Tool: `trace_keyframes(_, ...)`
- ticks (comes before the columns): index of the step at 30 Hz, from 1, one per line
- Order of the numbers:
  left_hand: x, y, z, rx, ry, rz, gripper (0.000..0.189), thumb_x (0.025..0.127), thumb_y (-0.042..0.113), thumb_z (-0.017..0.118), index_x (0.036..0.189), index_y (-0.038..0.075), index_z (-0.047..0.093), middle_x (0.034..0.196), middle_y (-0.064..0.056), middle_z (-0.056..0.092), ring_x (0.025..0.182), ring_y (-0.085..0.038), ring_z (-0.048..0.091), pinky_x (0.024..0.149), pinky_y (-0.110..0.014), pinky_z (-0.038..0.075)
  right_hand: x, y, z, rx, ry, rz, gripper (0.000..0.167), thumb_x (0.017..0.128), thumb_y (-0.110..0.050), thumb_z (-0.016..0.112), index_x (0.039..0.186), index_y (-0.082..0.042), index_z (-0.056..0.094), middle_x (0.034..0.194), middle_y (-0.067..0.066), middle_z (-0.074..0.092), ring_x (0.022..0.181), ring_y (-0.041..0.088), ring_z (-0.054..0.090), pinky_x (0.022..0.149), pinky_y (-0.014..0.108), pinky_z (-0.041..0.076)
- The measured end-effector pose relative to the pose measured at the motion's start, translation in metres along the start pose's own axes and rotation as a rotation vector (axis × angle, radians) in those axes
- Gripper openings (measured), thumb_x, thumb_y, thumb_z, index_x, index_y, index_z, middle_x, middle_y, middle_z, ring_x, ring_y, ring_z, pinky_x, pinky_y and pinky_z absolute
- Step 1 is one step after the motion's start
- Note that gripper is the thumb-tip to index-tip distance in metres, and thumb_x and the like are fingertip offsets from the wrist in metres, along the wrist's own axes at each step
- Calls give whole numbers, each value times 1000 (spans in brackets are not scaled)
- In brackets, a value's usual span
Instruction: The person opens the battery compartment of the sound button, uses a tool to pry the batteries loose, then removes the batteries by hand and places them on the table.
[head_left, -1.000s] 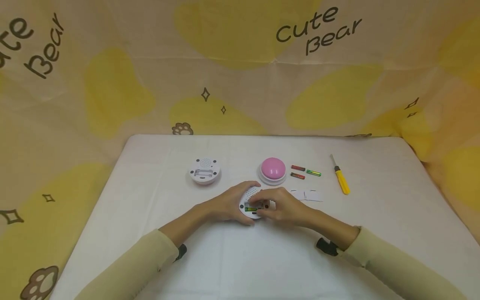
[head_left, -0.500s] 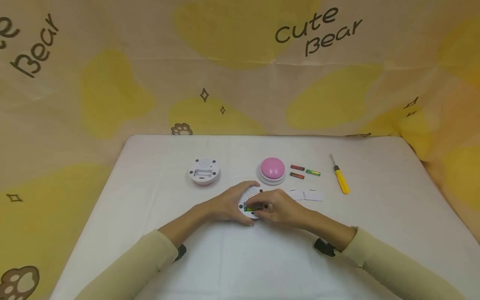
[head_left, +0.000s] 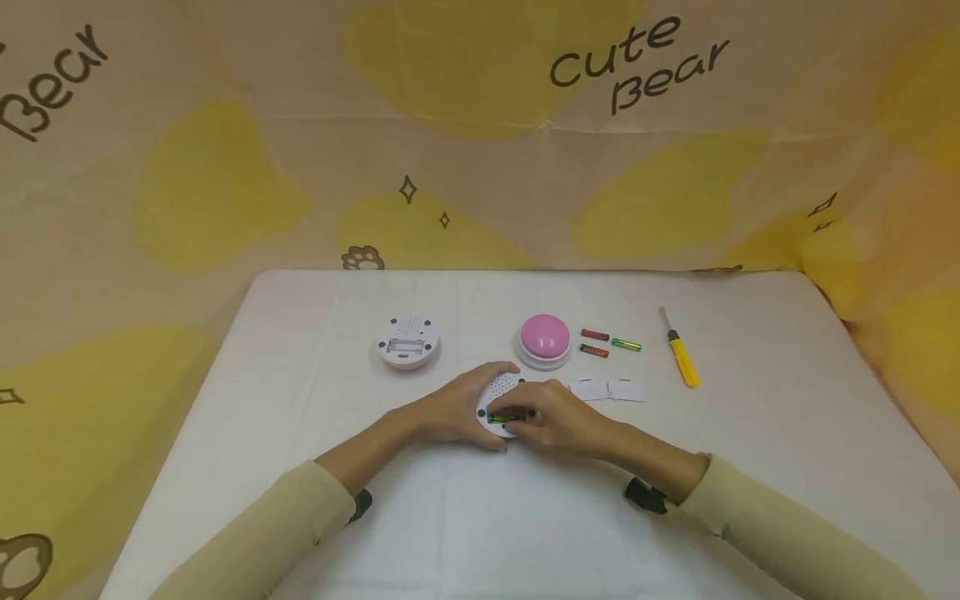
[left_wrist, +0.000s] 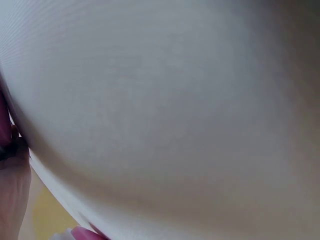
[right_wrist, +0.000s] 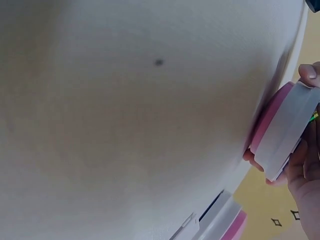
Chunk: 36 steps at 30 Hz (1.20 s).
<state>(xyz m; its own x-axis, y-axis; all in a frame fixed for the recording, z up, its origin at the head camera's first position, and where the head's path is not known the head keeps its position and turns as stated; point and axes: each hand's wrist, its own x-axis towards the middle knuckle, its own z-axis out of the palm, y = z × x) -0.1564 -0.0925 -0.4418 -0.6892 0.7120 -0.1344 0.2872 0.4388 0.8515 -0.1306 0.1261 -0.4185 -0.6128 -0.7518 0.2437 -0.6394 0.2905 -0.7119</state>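
My left hand [head_left: 461, 406] grips a round push-button [head_left: 500, 385] around its side, white underside up, with speaker holes and an uncovered battery slot. My right hand [head_left: 558, 419] reaches over that slot, thumb and index finger curled at a green battery [head_left: 504, 418] lying in it. The fingers hide part of the slot. In the right wrist view the held push-button [right_wrist: 287, 127] shows its pink dome facing down toward the table. In the left wrist view only a sliver of fingers and pink dome show at the left edge.
A second push-button [head_left: 407, 337] lies upside down with an uncovered battery slot. A pink push-button [head_left: 545, 337] stands dome up. Right of it lie red batteries [head_left: 595, 335], a green battery [head_left: 627, 344], two white covers [head_left: 626, 390] and a yellow-handled screwdriver [head_left: 683, 362].
The right hand's fingers have shifted slightly left and down over the battery slot, covering more of it. The left hand keeps its grip on the push-button.
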Motion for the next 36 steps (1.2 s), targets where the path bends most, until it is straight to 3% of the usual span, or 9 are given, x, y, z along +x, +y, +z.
trace_keyframes(6,0,1,0,3,4,-1,98,70,25,91,150,19,35,143,10,45,127,-7,43,111,-35,34,1,0,1,8,8,-2,31,85,5,73,114,-6,72,106,0,73,92,14,64,81,33,55)
trace_keyframes(18,0,-1,0,10,-1,17,98,70,27,91,150,20,35,143,9,46,128,-8,44,112,-37,33,4,4,6,-10,41,-84,26,85,4,73,110,-6,73,104,1,72,93,12,65,81,32,55)
trace_keyframes(30,1,-3,1,-25,6,40,93,69,21,92,145,21,38,132,12,51,115,-8,50,101,-31,42,1,2,2,71,79,-26,26,85,5,74,108,-7,72,100,-2,72,84,10,61,73,31,54)
trace_keyframes(36,2,-4,2,-12,14,38,92,69,21,92,144,24,39,133,12,50,115,-8,49,101,-31,41,-2,3,-11,80,118,8,24,83,2,77,105,-7,73,99,-2,73,86,12,62,78,32,54)
